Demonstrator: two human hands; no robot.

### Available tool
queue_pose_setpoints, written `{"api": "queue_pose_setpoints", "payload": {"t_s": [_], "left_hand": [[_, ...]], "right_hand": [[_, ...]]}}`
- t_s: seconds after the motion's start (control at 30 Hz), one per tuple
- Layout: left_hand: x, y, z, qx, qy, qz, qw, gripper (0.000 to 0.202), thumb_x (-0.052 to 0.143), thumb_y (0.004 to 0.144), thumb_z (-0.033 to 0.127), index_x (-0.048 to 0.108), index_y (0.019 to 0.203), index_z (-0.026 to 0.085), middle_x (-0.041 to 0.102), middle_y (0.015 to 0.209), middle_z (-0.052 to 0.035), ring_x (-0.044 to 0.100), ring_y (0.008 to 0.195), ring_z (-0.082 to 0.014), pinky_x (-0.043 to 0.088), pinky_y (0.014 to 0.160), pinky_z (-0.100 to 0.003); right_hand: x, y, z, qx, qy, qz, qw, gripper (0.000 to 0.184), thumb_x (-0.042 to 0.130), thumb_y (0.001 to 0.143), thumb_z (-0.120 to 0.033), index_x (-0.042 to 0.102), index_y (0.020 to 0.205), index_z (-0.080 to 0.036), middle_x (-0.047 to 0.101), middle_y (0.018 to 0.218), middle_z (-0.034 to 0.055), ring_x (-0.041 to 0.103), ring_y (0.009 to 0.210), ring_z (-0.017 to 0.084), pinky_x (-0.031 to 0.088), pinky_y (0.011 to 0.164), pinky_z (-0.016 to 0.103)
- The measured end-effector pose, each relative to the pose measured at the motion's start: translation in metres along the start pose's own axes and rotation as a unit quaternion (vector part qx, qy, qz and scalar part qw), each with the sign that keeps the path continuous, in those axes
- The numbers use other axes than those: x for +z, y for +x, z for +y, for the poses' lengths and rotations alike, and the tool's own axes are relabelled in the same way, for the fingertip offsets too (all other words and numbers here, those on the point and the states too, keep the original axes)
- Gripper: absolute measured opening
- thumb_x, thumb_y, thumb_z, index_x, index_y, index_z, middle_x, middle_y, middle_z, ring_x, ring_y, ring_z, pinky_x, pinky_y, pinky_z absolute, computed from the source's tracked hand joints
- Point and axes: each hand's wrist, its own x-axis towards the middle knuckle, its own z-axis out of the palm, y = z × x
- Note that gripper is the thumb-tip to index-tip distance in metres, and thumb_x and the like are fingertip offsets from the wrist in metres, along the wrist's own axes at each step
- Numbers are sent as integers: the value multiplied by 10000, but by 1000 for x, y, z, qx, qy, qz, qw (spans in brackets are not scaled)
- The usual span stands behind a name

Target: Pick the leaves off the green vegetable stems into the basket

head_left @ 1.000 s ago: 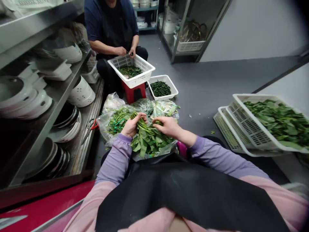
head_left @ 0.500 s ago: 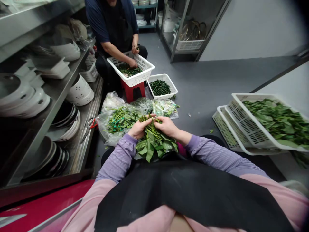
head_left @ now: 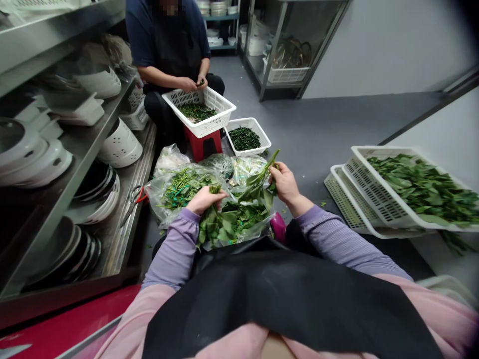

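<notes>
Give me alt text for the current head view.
The person's left hand grips a bunch of leafy greens while the right hand holds up leafy stems, above plastic bags of greens. Opposite, a co-worker sits behind a white basket on a red stool; a basket of leaves stands to the right.

purple striped sleeves | pink garment | broad black apron | bare hands

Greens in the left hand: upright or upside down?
Upside down: stem ends poke out above the fingers, and leaves hang below.
</notes>
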Motion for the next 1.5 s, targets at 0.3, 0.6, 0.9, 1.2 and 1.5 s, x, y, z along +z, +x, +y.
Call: {"api": "queue_pose_setpoints", "payload": {"t_s": [0.3, 0.6, 0.9, 1.2, 1.5], "left_hand": [[26, -7, 19, 122, 2, -23, 992, 475, 635, 716, 368, 573, 1116, 120, 545, 490, 31, 493, 410, -101, 384, 480, -229], [24, -3, 13, 124, -41, -20, 991, 209, 643, 690, 336, 585, 701, 135, 560, 510, 15, 504, 395, -100, 382, 461, -234], [29, -11, 15, 106, -65, -22, 992, 216, 654, 667, 316, 517, 666, 150, 576, 518, 12, 521, 394, -112, 400, 434, -235], [30, -10, 15, 96, -83, -22, 992, 272, 697, 637, 340, 548, 728, 132, 579, 530, 7, 533, 402, -111, 419, 433, -232], [32, -7, 8, 44, -88, 18, 995, 249, 681, 625, 309, 514, 690, 136, 569, 501, 17, 523, 388, -112, 424, 414, -232]], "right_hand": [[3, -10, -25, 117, -100, -354, 923, 199, 597, 694, -347, 546, 733, -159, 423, 500, -64, 342, 430, 51, 240, 432, 201], [19, -27, -26, 181, -59, -447, 874, 192, 576, 691, -328, 580, 726, -140, 527, 603, -30, 422, 521, 70, 338, 521, 214], [19, -29, -4, 154, -16, -350, 924, 185, 476, 678, -278, 439, 527, -176, 426, 511, -38, 360, 491, 83, 334, 530, 244], [17, -44, -6, 282, 55, -365, 886, 256, 650, 633, -362, 568, 769, -162, 601, 692, 2, 530, 607, 121, 432, 641, 278], [23, -51, -8, -157, -304, -193, 920, 263, 454, 838, -390, 577, 769, -168, 596, 689, 30, 505, 653, 135, 373, 668, 265]]}}
